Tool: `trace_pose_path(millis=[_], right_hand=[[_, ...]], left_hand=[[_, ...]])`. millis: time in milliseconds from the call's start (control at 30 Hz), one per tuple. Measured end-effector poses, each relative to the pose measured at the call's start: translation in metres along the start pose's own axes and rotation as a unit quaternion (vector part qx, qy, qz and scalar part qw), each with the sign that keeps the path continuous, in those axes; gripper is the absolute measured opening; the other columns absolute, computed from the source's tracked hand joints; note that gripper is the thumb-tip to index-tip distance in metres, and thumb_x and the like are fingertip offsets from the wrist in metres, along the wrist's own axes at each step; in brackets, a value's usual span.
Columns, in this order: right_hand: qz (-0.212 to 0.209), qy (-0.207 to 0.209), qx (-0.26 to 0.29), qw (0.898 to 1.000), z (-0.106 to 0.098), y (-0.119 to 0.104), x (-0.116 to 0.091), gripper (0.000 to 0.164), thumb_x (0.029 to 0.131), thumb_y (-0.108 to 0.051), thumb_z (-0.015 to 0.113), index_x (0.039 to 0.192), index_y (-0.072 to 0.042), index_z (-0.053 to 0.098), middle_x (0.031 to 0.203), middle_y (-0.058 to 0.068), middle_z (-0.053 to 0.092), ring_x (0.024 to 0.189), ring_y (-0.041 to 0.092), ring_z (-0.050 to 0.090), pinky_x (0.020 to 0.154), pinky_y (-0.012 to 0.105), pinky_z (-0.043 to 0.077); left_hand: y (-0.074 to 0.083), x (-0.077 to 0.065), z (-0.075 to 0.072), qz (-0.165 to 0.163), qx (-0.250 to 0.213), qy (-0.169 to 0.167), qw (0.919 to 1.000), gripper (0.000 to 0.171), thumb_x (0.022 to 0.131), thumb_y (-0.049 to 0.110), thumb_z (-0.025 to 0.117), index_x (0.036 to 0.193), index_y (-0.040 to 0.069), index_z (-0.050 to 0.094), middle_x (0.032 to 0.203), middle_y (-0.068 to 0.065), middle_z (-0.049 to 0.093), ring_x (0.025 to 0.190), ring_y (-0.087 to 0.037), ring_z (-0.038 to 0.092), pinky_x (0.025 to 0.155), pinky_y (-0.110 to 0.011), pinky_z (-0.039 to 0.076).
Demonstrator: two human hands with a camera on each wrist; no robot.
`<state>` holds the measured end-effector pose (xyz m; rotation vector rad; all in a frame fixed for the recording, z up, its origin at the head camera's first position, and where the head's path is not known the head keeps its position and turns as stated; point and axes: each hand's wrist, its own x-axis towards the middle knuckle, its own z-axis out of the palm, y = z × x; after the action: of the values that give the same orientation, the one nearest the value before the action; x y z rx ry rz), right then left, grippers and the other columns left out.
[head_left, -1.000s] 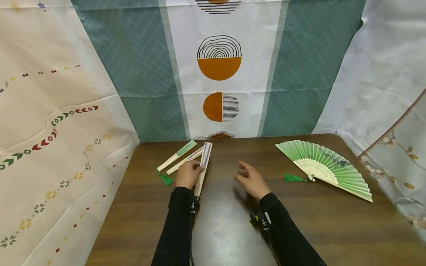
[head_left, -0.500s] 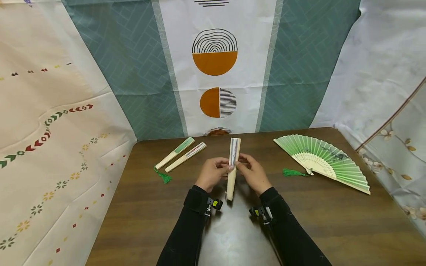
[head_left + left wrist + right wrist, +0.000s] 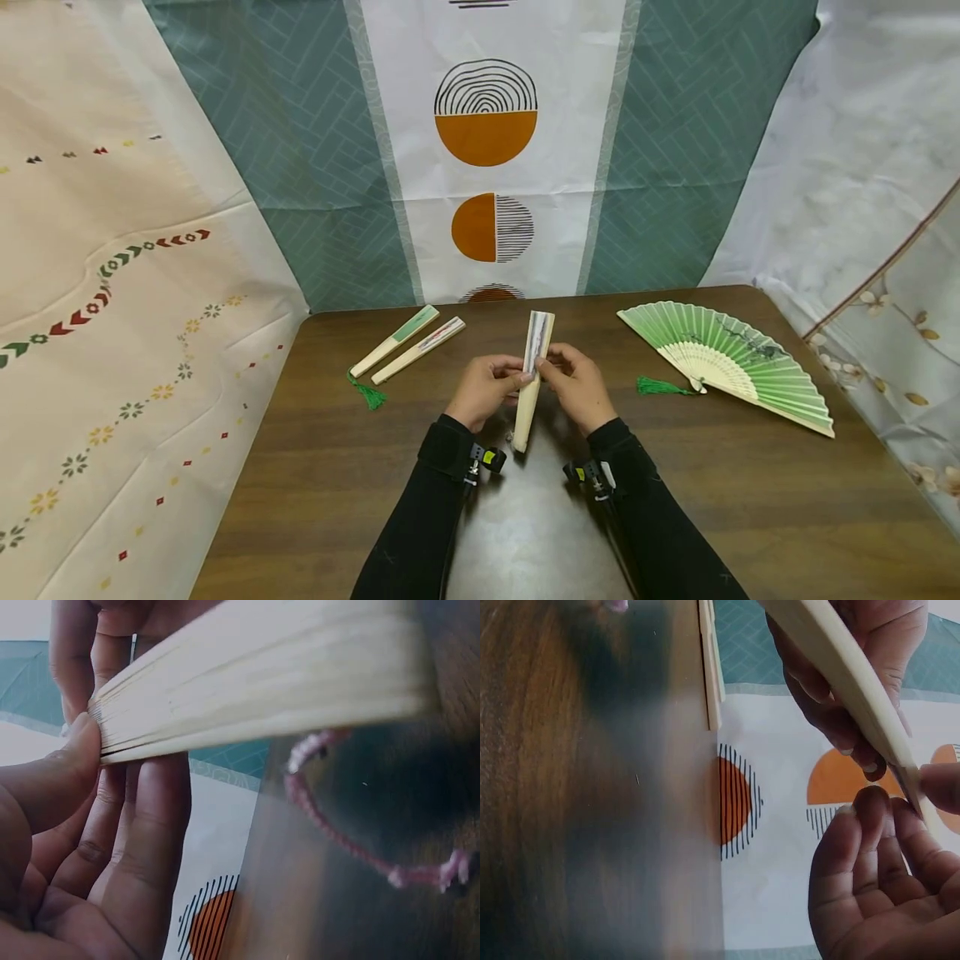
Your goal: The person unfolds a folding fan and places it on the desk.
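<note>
A folded hand fan point(image 3: 527, 408) with pale ribs and a whitish printed leaf is held up over the middle of the table. My left hand point(image 3: 486, 390) pinches it from the left, thumb on the rib edges in the left wrist view, where the ribs point(image 3: 247, 682) lie closed together. From the other side my right hand point(image 3: 579, 388) pinches the fan's upper part between thumb and fingers. A pink cord point(image 3: 330, 825) dangles from the fan's lower end.
Two more folded fans, one green point(image 3: 395, 340) with a green tassel and one whitish point(image 3: 418, 350), lie at the back left of the table point(image 3: 315, 500). An opened green fan point(image 3: 735, 358) lies at the right, its tassel point(image 3: 660, 386) pointing left.
My left hand has brought the whitish fan from beside the two folded fans to the table's middle, and my right hand has taken hold of it. Lately the fan has tilted slightly rightward.
</note>
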<state>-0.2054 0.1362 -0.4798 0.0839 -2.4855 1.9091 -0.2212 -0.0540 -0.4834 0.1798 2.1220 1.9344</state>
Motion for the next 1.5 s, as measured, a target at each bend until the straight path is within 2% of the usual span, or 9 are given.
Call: trace_pose_path(millis=[133,300,600,767,900,1000,1133,1300,1500], right_hand=[[0.0,0.008,0.003,1.0,-0.001,0.001,-0.001,0.03,0.115,-0.017,0.07,0.137,0.003,0.073,0.123,0.026,0.074,0.092,0.015,0.067,0.081,0.03,0.062],[0.001,0.01,0.001,1.0,-0.002,0.001,-0.002,0.03,0.114,-0.016,0.072,0.135,0.005,0.073,0.12,0.027,0.075,0.091,0.022,0.07,0.079,0.031,0.065],[0.01,0.029,0.011,0.999,-0.002,0.0,-0.001,0.03,0.113,-0.015,0.073,0.135,0.006,0.075,0.118,0.029,0.077,0.088,0.019,0.072,0.08,0.032,0.068],[0.013,0.036,0.01,0.999,-0.002,0.001,-0.003,0.03,0.113,-0.015,0.073,0.135,0.005,0.076,0.117,0.028,0.079,0.088,0.022,0.075,0.078,0.028,0.067],[0.011,0.041,0.016,0.999,-0.003,0.001,-0.003,0.03,0.113,-0.014,0.072,0.136,0.006,0.076,0.119,0.029,0.078,0.092,0.027,0.077,0.08,0.031,0.07],[0.021,0.053,0.026,0.998,-0.006,0.001,-0.001,0.031,0.113,-0.014,0.072,0.137,0.006,0.075,0.12,0.029,0.078,0.093,0.023,0.078,0.083,0.035,0.072],[0.041,0.073,0.044,0.995,-0.01,0.001,0.002,0.03,0.113,-0.014,0.073,0.136,0.006,0.075,0.117,0.025,0.079,0.09,0.015,0.076,0.085,0.035,0.072],[0.048,0.087,0.051,0.994,-0.012,0.0,0.003,0.028,0.112,-0.013,0.073,0.132,0.007,0.074,0.111,0.022,0.079,0.087,0.018,0.075,0.08,0.029,0.071],[0.058,0.107,0.078,0.989,-0.015,0.0,0.003,0.029,0.113,-0.012,0.072,0.132,0.009,0.072,0.112,0.023,0.08,0.081,0.008,0.072,0.077,0.022,0.069]], left_hand=[[-0.002,0.0,0.001,0.002,0.005,-0.001,1.0,0.025,0.109,0.005,0.076,0.131,-0.005,0.079,0.101,-0.009,0.082,0.084,-0.008,0.075,0.082,-0.038,0.073],[-0.003,0.0,0.003,-0.005,-0.001,0.001,1.0,0.025,0.108,0.002,0.075,0.131,-0.006,0.079,0.109,-0.019,0.084,0.085,-0.007,0.075,0.076,-0.027,0.069],[-0.001,0.0,0.005,0.0,-0.002,0.01,1.0,0.024,0.109,0.003,0.074,0.131,-0.006,0.079,0.114,-0.021,0.083,0.086,-0.008,0.074,0.076,-0.027,0.068],[-0.003,0.0,0.006,0.007,-0.002,0.013,0.9999,0.022,0.11,0.002,0.073,0.129,-0.007,0.079,0.114,-0.024,0.083,0.085,-0.008,0.074,0.076,-0.027,0.068],[-0.004,0.001,0.006,0.008,-0.008,0.015,0.9998,0.022,0.11,0.001,0.071,0.13,-0.009,0.077,0.115,-0.024,0.082,0.087,-0.008,0.073,0.078,-0.029,0.069],[-0.003,0.003,0.006,0.009,-0.019,0.022,0.9995,0.022,0.111,0.0,0.07,0.13,-0.01,0.075,0.115,-0.022,0.081,0.089,-0.009,0.073,0.081,-0.032,0.07],[-0.002,0.004,0.005,0.01,-0.033,0.04,0.9986,0.022,0.11,-0.001,0.07,0.13,-0.009,0.075,0.112,-0.017,0.08,0.09,-0.009,0.073,0.081,-0.031,0.069],[-0.002,0.005,0.005,0.005,-0.052,0.056,0.9971,0.023,0.11,-0.001,0.071,0.131,-0.009,0.075,0.109,-0.012,0.079,0.089,-0.008,0.072,0.078,-0.028,0.067],[-0.001,0.004,0.004,0.004,-0.094,0.081,0.9922,0.024,0.112,-0.002,0.067,0.133,-0.012,0.072,0.104,-0.005,0.076,0.087,-0.008,0.071,0.075,-0.024,0.065]])
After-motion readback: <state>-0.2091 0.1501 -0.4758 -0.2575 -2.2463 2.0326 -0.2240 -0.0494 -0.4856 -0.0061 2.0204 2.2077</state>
